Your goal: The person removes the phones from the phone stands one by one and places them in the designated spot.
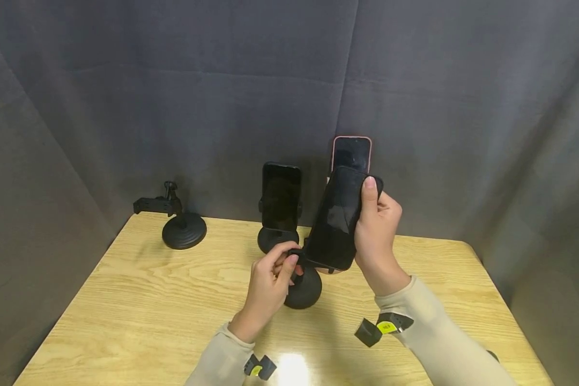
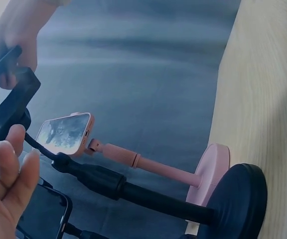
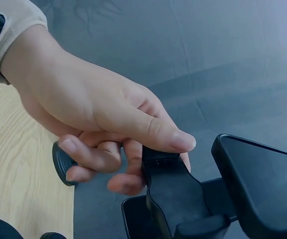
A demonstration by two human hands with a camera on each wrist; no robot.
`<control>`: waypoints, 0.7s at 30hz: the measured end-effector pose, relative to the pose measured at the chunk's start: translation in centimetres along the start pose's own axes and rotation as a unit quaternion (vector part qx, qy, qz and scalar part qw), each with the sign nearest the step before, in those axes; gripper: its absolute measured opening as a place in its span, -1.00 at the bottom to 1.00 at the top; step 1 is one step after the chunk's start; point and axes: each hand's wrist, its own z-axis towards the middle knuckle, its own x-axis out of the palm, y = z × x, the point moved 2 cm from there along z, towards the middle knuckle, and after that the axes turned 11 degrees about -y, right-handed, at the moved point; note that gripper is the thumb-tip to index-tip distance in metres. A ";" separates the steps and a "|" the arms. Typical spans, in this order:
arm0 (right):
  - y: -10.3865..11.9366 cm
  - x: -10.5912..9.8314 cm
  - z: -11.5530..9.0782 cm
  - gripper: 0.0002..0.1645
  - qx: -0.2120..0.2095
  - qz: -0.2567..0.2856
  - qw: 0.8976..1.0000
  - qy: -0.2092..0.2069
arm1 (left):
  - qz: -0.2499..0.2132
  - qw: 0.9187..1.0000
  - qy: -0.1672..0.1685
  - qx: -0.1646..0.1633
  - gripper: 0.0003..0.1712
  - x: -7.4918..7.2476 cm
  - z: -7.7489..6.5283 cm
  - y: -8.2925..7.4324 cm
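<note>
My right hand grips a black smartphone by its upper right side, with the thumb on the front edge. The phone is tilted, its dark screen facing me. At its lower left corner, my left hand pinches the end of a black phone holder clamp between thumb and fingers. This clamp tops a black stand with a round base. In the right wrist view the phone is beside the clamp, apart from the left fingers. The left wrist view shows the clamp raised on the stand's pole.
Behind stands a pink stand bearing a pink-cased phone. Another black phone sits upright on a black stand left of it. A black stand with a bare clamp stands far left on the wooden table. Grey curtains enclose the back and sides.
</note>
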 end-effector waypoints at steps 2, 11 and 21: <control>0.1 -0.5 -0.1 -0.60 0.005 -0.005 1.000 -0.003 | 0.000 1.000 0.004 0.004 -0.80 0.1 0.0 0.0; 0.3 -2.2 -0.6 -0.61 0.031 -0.028 0.999 -0.002 | -0.027 0.998 0.034 -0.051 -0.80 0.2 0.0 0.0; -0.1 -3.7 -1.4 -0.59 0.058 -0.051 0.997 -0.003 | -0.062 0.991 0.067 -0.099 -0.77 0.1 0.0 -0.1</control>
